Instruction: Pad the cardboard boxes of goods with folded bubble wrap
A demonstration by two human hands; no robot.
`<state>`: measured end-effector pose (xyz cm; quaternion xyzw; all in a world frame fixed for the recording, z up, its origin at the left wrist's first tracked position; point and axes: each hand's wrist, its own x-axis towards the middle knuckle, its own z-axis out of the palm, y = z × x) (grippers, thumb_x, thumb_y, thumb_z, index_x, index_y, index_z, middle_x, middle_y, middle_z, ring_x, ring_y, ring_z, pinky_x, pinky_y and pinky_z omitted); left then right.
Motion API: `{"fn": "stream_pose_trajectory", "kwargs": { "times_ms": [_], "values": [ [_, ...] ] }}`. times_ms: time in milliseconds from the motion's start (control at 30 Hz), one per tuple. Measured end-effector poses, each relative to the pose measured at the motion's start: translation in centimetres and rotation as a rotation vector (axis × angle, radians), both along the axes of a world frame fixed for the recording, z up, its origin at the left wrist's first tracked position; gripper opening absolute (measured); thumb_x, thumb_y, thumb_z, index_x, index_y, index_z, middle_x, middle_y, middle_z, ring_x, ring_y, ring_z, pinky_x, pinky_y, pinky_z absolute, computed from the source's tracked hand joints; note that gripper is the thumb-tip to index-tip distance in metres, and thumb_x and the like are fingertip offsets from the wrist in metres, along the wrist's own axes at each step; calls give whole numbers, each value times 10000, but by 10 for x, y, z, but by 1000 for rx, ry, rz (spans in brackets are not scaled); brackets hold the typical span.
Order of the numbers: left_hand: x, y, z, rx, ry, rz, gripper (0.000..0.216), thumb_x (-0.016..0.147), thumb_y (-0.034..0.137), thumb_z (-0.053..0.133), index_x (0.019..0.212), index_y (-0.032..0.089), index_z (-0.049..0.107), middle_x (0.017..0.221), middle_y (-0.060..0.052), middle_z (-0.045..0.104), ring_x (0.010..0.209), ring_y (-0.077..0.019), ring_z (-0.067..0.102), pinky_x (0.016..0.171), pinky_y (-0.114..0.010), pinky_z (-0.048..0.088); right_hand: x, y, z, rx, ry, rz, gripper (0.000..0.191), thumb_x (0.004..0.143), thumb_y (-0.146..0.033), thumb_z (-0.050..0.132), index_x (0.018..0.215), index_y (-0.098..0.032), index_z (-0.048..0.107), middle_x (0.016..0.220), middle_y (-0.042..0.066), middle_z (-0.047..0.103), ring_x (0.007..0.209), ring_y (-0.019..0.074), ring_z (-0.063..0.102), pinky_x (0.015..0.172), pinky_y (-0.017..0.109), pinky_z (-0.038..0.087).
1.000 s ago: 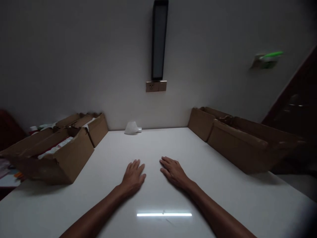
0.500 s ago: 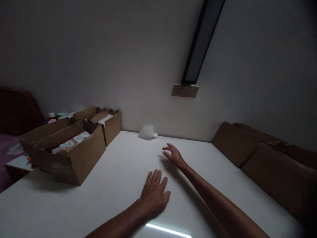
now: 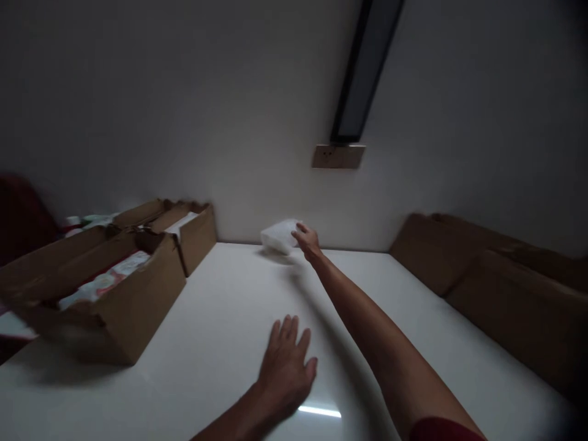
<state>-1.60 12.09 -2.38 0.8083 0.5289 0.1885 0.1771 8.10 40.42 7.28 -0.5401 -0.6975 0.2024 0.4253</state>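
Note:
My right hand [image 3: 307, 239] reaches to the far side of the table and pinches the right end of a crumpled, whitish bubble-wrap bag [image 3: 278, 236]. The bag looks tilted and raised slightly off the surface, with a shadow under it. What the bag contains, if anything, cannot be made out. Nearer to me, my left hand [image 3: 288, 362] rests palm down on the white table [image 3: 220, 331], fingers spread, holding nothing.
On the left stand open cardboard boxes [image 3: 154, 300], one with floral-patterned packets [image 3: 108, 278] inside. More cardboard boxes [image 3: 496, 294] line the right side. Behind the table rises a wall with a socket plate [image 3: 339, 157] and a dark-framed panel [image 3: 367, 73].
My right hand has moved forward and taken hold of the bubble-wrap bag, which is now lifted and tilted. My left hand has stayed in place on the table. The camera view has shifted slightly.

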Motion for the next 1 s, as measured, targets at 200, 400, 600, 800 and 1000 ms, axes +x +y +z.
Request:
{"fn": "stream_pose_trajectory", "kwargs": {
  "times_ms": [200,400,600,800,1000],
  "values": [
    [0,-1,-10,112,174,20,540,965,364,385,1450,148,488,1579,-171,341,1496,-332,238,1216,-554,173,105,-60,18,9,-198,-255,367,947,-356,614,1263,-172,584,1284,96,599,1098,237,619,919,461,534],
    [0,-3,-13,156,209,1,520,964,361,395,1428,161,515,1558,-165,385,1481,-330,284,1197,-548,215,228,-144,63,134,-410,-543,337,952,-343,602,1264,-216,596,1402,102,526,1221,259,544,1025,505,461],
    [1,-8,-5,147,162,9,520,963,354,397,1427,149,508,1557,-172,389,1480,-329,287,1202,-535,200,334,-211,102,138,-483,-582,269,1007,-348,501,1212,-221,620,1265,85,609,1074,196,622,910,399,537],
    [-4,-3,-12,124,14,56,572,920,355,450,1433,104,470,1548,-187,401,1473,-315,307,1208,-523,207,331,-251,111,-23,-633,-521,198,960,-346,597,1111,-232,655,1190,66,652,1011,182,639,875,372,544],
    [-13,5,-11,101,-275,131,700,828,365,558,1459,107,402,1503,-177,461,1403,-315,418,1172,-496,319,236,-307,101,-78,-813,-293,84,798,-191,682,747,-204,748,814,116,749,849,315,709,728,379,491]
  ]
}}
